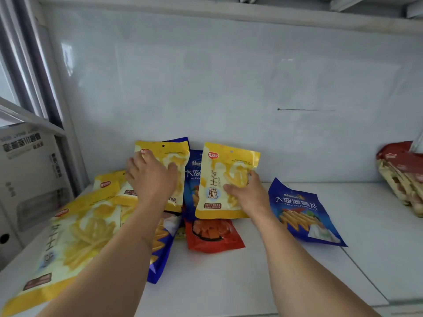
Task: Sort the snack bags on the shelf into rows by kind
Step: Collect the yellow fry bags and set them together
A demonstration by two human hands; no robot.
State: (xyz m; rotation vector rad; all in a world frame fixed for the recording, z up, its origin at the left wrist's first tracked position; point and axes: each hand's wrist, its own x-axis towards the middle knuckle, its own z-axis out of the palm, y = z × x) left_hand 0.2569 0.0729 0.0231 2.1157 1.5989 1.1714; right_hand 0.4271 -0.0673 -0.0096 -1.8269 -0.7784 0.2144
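Snack bags are lying mixed on the white shelf (229, 282), w/ two yellow glossy plastic pouches of the same kind being handled at once. Right hand (246, 194) is gripping one yellow pouch (222, 179) by its right edge, thumb on the front, holding it upright, prob. to lift it clear of the other kinds. Left hand (150, 177) is resting on a second yellow pouch (170, 161) standing just left of the first, fingers bent over its upper left edge & thumb on its face; looks like a hold, likely to gather both yellows together.

Between & behind them a blue foil bag (191, 179) is leaning on the back wall (206, 88). Below the right-hand pouch a red-orange bag (212, 234) is lying flat. Right of the hand, another blue bag (302, 211) is lying flat, apart from the pile. Near left, more yellow pouches (68, 236) are overlapping in what seems a starting row, one partly over a third blue bag (160, 248). Far right, red-topped bags (402, 175) are already standing grouped.

Shelf & wall are white & glossy; a grey carton (27, 170) is sitting beyond the left upright.
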